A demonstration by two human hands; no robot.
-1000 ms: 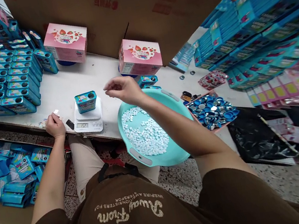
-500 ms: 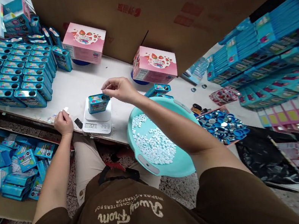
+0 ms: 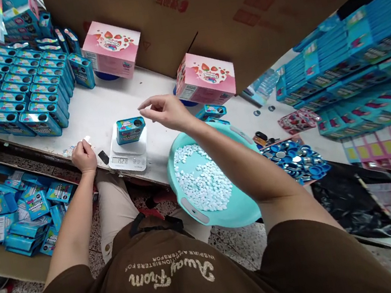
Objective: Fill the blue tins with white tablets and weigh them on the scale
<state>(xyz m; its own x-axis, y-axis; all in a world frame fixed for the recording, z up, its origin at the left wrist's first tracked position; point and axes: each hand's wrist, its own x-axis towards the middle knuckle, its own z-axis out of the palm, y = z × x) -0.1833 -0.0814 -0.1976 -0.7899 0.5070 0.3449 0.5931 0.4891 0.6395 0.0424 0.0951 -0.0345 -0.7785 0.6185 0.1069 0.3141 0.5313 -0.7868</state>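
Observation:
A small blue tin [image 3: 130, 129] with a round hole in its top stands on a white digital scale [image 3: 128, 156] at the table's near edge. My right hand [image 3: 164, 112] hovers just right of the tin, fingertips pinched together; what they hold is too small to see. My left hand [image 3: 83, 155] rests on the table edge left of the scale, closed around small white pieces. A teal basin [image 3: 241, 204] holding many white tablets [image 3: 201, 178] sits under my right forearm.
Rows of blue tins [image 3: 16, 95] fill the table's far left. Two pink strawberry boxes [image 3: 112, 47] [image 3: 206, 78] stand at the back before a cardboard wall. A tray of blue caps [image 3: 296, 160] lies right. Blue packets [image 3: 21, 212] fill a carton at lower left.
My right hand has drifted slightly right and up from the tin's opening. The view shifted a little; the left hand stays in place.

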